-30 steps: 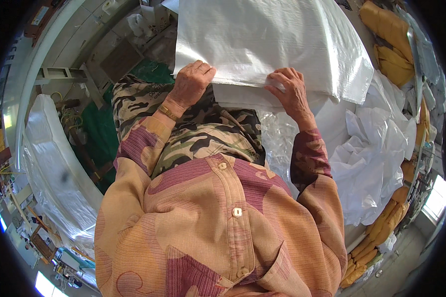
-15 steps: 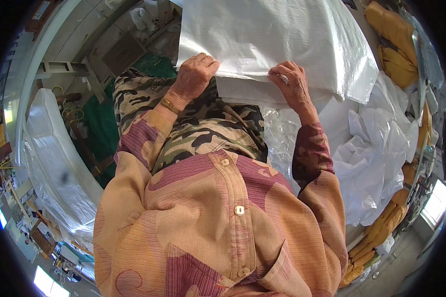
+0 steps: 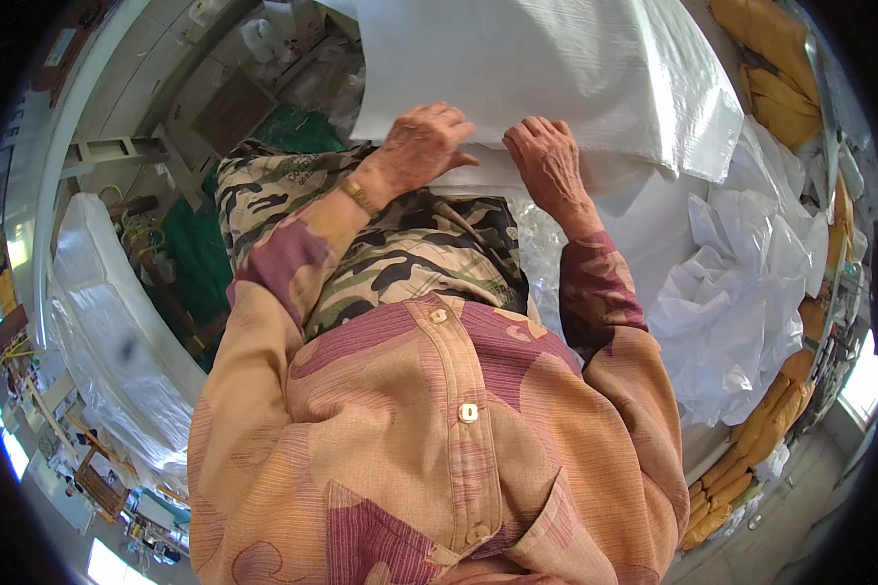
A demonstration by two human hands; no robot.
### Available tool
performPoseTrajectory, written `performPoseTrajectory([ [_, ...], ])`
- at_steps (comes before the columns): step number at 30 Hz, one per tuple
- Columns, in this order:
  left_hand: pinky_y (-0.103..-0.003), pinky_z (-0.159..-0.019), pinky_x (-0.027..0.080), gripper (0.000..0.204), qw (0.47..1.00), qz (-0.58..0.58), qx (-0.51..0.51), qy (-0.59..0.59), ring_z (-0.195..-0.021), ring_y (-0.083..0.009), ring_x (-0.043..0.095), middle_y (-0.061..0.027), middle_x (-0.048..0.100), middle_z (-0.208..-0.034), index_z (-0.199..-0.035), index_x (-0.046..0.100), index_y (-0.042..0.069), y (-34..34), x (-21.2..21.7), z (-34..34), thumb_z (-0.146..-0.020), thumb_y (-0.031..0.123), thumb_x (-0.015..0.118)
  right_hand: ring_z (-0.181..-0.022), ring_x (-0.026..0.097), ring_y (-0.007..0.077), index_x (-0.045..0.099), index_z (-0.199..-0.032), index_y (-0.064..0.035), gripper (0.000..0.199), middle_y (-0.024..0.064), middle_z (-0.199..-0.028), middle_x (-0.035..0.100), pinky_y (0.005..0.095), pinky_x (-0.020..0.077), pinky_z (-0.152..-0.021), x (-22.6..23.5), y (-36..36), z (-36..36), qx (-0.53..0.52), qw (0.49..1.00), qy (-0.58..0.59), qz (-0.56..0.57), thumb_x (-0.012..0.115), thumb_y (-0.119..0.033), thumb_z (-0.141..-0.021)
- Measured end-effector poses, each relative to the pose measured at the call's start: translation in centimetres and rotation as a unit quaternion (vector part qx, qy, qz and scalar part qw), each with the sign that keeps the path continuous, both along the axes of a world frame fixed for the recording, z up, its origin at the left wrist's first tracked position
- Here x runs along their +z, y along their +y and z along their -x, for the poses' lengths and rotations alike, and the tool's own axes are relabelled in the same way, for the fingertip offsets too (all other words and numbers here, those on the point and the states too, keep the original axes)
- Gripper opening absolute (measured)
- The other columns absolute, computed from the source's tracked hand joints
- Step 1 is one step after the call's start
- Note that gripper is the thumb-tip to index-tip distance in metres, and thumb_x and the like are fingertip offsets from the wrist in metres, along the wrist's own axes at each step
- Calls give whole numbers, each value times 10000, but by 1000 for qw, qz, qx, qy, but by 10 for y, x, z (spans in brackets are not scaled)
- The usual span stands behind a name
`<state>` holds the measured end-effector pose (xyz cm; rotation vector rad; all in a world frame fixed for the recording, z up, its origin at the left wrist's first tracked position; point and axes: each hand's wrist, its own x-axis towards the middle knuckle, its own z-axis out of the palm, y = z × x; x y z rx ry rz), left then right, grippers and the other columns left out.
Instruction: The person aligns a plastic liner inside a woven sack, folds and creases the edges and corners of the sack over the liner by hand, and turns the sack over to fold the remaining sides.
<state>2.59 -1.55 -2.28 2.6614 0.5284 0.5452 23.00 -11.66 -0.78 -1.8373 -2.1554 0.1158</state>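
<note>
- White woven sack (image 3: 556, 68), faintly cross-hatched.
- Camouflage trousers (image 3: 400, 244): olive, black and tan blotches.
- Buttoned shirt (image 3: 429, 439): peach-orange with maroon patches and fine stripes.
- Gold-coloured bracelet (image 3: 359, 195).
- Crumpled white plastic sheeting (image 3: 741, 292).
- Yellow-orange sacks (image 3: 780, 58).
- Green cloth (image 3: 190, 253).

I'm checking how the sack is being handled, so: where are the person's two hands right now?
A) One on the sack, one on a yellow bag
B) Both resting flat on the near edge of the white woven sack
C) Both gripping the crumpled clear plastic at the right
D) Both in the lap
B: the left hand and the right hand both lie palm-down, side by side, on the near edge of the white woven sack.
</note>
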Motion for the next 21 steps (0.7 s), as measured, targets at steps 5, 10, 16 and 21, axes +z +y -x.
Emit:
performPoseTrajectory([
  [5, -374, -816, 506, 198, 999, -40, -6, 30, -953, -263, 611, -88, 633, -947, -895, 619, 62, 5, -32, -34, -784, 203, 705, -906, 583, 253, 622, -910, -88, 138, 59, -895, 599, 393, 424, -832, 2, -3, -9, -43, 999, 6, -12, 668, -200, -842],
  [10, -366, -784, 508, 125, 1000, -24, -11, 1, -907, -255, 611, -87, 614, -904, -849, 627, 58, 4, -36, -34, -812, 167, 673, -936, 568, 244, 635, -944, -108, 173, 42, -939, 601, 412, 402, -884, -1, -7, -8, -9, 998, -23, -50, 687, -201, -809],
  [16, -364, -767, 506, 90, 998, -51, -22, 3, -873, -259, 615, -78, 616, -865, -833, 653, 53, 5, -34, -36, -830, 143, 648, -939, 571, 237, 636, -942, -115, 161, 47, -931, 602, 405, 395, -898, -7, 1, -10, 6, 999, -32, 0, 685, -189, -808],
  [21, -368, -743, 518, 81, 994, 87, 35, -59, -850, -268, 632, -72, 640, -859, -843, 687, 66, 7, -29, -32, -835, 144, 665, -934, 572, 241, 635, -921, -115, 113, 41, -906, 603, 400, 387, -899, -1, 0, -13, -20, 999, -2, -29, 663, -178, -832],
])
